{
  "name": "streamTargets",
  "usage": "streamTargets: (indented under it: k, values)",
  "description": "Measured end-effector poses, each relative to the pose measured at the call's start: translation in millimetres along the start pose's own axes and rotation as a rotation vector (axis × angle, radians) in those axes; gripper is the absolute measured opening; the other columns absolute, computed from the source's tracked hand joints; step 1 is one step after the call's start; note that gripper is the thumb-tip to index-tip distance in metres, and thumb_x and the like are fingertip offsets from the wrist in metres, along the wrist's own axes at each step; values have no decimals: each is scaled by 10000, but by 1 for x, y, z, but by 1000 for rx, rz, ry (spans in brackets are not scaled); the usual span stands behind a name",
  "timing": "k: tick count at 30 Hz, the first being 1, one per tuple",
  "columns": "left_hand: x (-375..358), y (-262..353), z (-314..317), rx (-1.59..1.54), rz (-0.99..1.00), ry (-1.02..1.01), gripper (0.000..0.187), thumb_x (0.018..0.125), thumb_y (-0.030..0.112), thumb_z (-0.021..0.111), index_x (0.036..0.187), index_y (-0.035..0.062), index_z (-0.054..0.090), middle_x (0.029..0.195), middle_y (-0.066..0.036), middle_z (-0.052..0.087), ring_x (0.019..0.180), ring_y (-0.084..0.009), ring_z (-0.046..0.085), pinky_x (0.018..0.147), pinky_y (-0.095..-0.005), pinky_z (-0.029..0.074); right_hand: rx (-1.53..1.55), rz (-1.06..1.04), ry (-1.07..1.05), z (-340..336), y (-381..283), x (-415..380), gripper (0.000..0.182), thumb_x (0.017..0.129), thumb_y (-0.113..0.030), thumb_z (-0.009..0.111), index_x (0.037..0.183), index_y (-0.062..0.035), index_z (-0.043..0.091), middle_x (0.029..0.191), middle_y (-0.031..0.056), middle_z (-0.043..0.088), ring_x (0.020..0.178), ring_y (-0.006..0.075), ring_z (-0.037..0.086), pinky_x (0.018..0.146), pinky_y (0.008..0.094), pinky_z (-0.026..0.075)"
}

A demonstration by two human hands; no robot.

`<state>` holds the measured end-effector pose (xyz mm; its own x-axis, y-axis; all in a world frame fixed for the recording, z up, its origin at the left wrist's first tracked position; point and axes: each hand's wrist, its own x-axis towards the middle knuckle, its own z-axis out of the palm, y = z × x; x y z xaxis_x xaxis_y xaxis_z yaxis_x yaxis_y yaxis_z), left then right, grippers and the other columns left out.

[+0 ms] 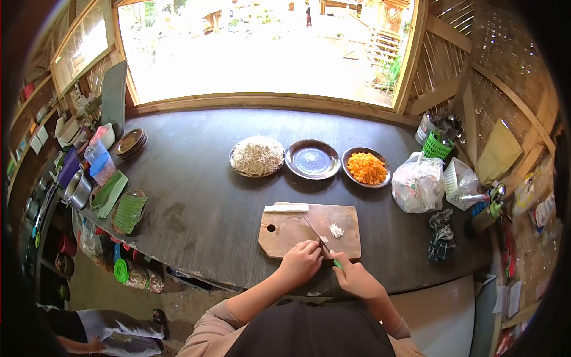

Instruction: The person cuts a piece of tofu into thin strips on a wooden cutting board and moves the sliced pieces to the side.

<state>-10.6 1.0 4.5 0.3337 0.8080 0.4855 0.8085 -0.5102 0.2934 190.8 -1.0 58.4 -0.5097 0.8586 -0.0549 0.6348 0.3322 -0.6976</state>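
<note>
There it was: your right hand (360,281) had its fingers wrapped round the green handle (338,263) of the knife (312,226), coming in from the near right corner so that, it seemed, the blade could slant away across the wooden cutting board (291,231). And your left hand (301,262), right up beside the blade! Its fingers were bent, tips down by the steel, a posture that probably served to steady a piece and keep the tips tucked back; whether they were pinching anything you couldn't tell, since the hand itself covered the spot. A small pale piece (324,239) showed just by the blade. To the right of the steel lay the white shreds (336,231), well placed, it appeared, to be out of the knife's path, while a white block (286,208) sat along the far left edge, likely there to leave the middle free.

Beyond the board, three in a row: a plate (250,175) heaped with pale shreds (257,154), a dark-rimmed plate (312,165) with its bluish inside showing, and a plate (388,179) of chopped orange pieces (366,169), all seemingly set near enough for your reach yet apart from your elbows.
</note>
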Motion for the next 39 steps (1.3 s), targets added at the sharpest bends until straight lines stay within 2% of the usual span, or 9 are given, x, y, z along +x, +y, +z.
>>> streamTargets:
  k: [6,9,13,15,22,28,30,37,39]
  values:
    - [2,7,-11,7,-5,-58,273,878,201,644,1060,-1,664,1170,-109,647,1125,-262,602,967,-367,487,82,-75,88,18,8,21,358,974,-131,538,1322,-100,465,862,307,642,808,497,637,697,535,501]
    - [4,3,-6,3,5,-58,272,884,195,635,1067,-5,662,1177,-108,647,1124,-264,604,964,-358,488,111,1,25,0,-4,17,367,973,-119,537,1330,-90,460,862,304,644,811,491,637,714,534,497]
    - [0,2,-3,30,22,-10,249,889,184,625,1054,0,658,1151,-107,648,1125,-259,600,957,-342,489,73,-2,8,-1,-6,3,356,966,-132,548,1304,-82,449,778,323,627,781,509,630,650,549,486]
    - [2,4,-6,31,27,-5,239,888,181,623,1044,3,657,1136,-105,648,1123,-257,598,955,-338,489,59,22,10,7,-1,6,366,968,-100,533,1326,-82,458,917,301,652,860,491,638,732,540,503]
    - [-1,1,0,53,45,-48,238,885,190,631,1034,6,658,1113,-101,646,1115,-254,592,956,-336,486,57,-26,22,9,2,23,380,962,-140,552,1325,-79,455,968,319,647,903,495,633,752,538,506]
    - [-2,0,0,55,50,-36,254,887,193,630,1043,-5,657,1122,-109,647,1114,-252,592,960,-336,484,15,74,-41,5,-1,3,372,968,-117,532,1328,-73,451,966,313,650,892,494,637,743,522,514]
    - [0,2,-6,57,49,-56,259,888,193,629,1045,-10,657,1125,-111,648,1114,-252,593,959,-337,484,79,-30,55,17,8,11,375,968,-122,535,1331,-77,451,970,314,650,896,494,637,745,528,516]
    - [1,0,-5,68,71,-69,262,891,201,629,1040,-13,654,1131,-121,648,1114,-260,593,961,-342,483,83,-58,18,5,-2,16,377,969,-114,531,1335,-73,447,1007,316,647,925,499,630,780,533,511]
    - [-1,-1,-4,75,78,-59,263,891,202,628,1041,-13,653,1129,-124,648,1114,-261,592,961,-344,483,16,112,-62,-4,-15,4,384,967,-112,533,1339,-76,444,1010,318,646,925,500,628,775,527,514]
